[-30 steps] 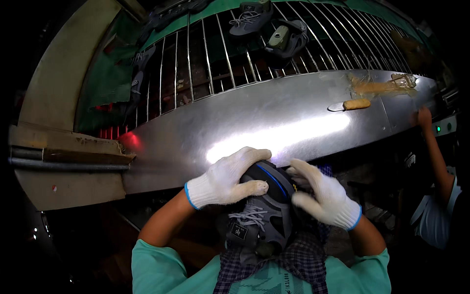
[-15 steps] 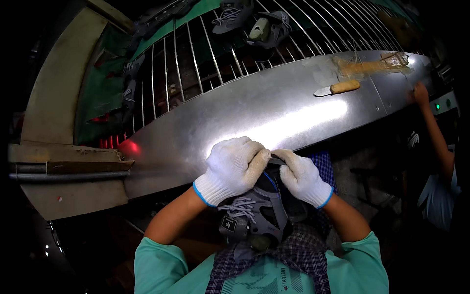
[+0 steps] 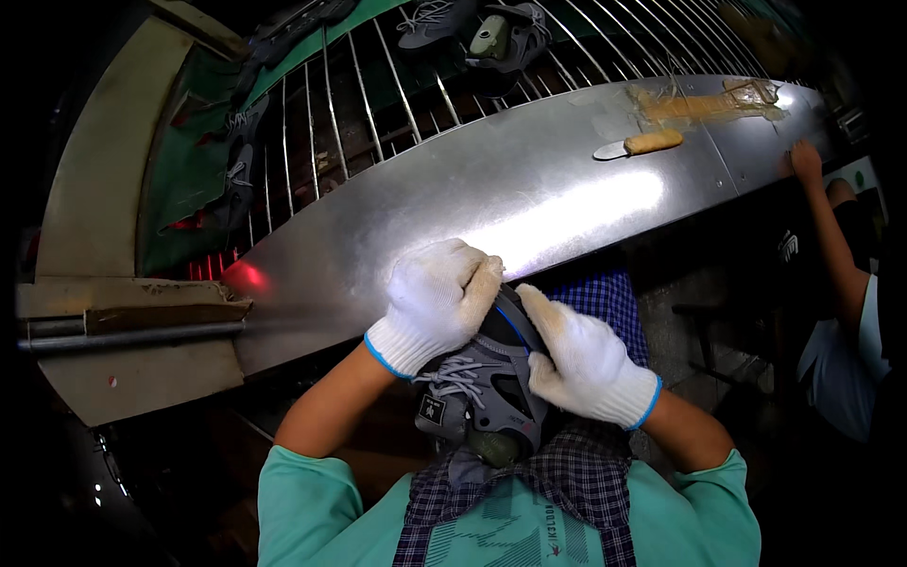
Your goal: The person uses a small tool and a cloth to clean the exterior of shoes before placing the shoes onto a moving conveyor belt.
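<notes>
A grey lace-up shoe (image 3: 484,386) rests in my lap, tilted, with a green shoe last (image 3: 494,446) showing at its opening. In a white knitted glove, my left hand (image 3: 436,291) is closed at the toe end, its thumb and fingers pinched on the dark edge of the sole. On the shoe's right side lies my gloved right hand (image 3: 593,359). Its fingers reach along the sole edge toward the toe, and the thumb presses lower on the side. Both palms are turned away, so the exact grip is partly hidden.
A metal ledge (image 3: 416,203) curves ahead of me, carrying a wooden-handled knife (image 3: 652,142) and brown tape (image 3: 704,102). Beyond it, metal rods (image 3: 392,80) carry more shoes (image 3: 510,38). A co-worker's arm (image 3: 831,222) reaches in from the right. A beige panel (image 3: 99,180) stands left.
My right hand has let go of its pinch at the toe and slid down the shoe's right side, fingers more stretched. My left hand stays closed at the toe. The view has shifted slightly.
</notes>
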A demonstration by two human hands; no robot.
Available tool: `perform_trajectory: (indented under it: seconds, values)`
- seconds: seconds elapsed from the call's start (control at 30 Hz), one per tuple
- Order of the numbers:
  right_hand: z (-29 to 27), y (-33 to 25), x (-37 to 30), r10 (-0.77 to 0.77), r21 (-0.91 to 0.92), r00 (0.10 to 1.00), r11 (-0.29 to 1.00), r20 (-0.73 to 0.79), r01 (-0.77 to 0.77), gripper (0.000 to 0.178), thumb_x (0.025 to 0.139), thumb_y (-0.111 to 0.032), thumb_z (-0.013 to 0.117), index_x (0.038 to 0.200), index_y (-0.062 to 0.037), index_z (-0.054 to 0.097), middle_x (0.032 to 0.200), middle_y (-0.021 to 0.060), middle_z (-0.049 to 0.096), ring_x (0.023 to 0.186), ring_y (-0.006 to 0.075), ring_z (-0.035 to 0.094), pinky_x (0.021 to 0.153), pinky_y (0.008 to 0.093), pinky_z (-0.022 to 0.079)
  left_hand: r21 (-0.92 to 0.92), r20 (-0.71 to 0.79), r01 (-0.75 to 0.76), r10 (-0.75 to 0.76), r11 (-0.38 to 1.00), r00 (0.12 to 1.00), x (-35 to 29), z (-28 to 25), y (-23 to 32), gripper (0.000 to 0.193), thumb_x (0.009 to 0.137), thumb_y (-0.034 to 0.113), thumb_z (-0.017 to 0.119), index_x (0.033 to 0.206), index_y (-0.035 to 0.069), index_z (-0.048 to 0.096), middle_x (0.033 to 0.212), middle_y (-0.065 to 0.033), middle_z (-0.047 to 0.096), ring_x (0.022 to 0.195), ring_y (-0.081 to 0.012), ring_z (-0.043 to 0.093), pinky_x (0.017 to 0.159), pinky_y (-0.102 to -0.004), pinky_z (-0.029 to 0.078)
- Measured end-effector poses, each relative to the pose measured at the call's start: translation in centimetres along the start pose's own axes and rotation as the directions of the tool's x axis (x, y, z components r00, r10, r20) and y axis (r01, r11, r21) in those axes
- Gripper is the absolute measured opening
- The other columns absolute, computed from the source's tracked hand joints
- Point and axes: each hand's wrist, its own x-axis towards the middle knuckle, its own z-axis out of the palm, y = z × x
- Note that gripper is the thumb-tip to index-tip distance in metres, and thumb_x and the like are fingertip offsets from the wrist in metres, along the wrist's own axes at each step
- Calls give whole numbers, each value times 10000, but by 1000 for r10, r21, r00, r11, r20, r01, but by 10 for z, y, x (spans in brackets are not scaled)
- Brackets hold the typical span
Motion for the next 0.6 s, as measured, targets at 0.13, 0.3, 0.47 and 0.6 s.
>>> perform_trajectory:
  seconds: [0.13,0.3,0.47,0.6]
  values:
    - [-2,-23,-13,92,-18,993,996,67,-91,810,756,24,707,1499,139,405,981,212,638,740,342,723,663,409,643,-27,-33,7,-8,1000,999,-5,3,2,253,1004,125,634,862,-1,801,797,-167,749,705,-304,734,688,-392,586]
    - [-16,-39,-25,-11,-20,986,1000,168,15,771,775,4,696,1489,109,423,1134,251,612,804,361,730,683,426,639,-355,-250,0,-95,935,963,-18,15,-11,294,1073,187,595,992,-31,773,852,-157,759,715,-260,725,709,-370,587]
    - [-31,-18,-14,-111,15,988,994,110,110,556,954,-154,695,1460,26,552,1108,224,727,906,332,775,765,417,641,-874,-59,234,-572,425,818,-44,31,-22,370,1148,305,514,1178,-38,649,1003,-213,755,867,-241,736,833,-375,615]
    - [-5,-5,23,43,118,988,993,-147,-26,447,1097,-244,578,1449,30,610,1125,263,766,1003,381,780,895,441,626,-916,77,281,-562,286,823,-44,11,-7,211,1083,188,653,1142,-14,665,1051,-149,732,950,-222,726,891,-366,598]
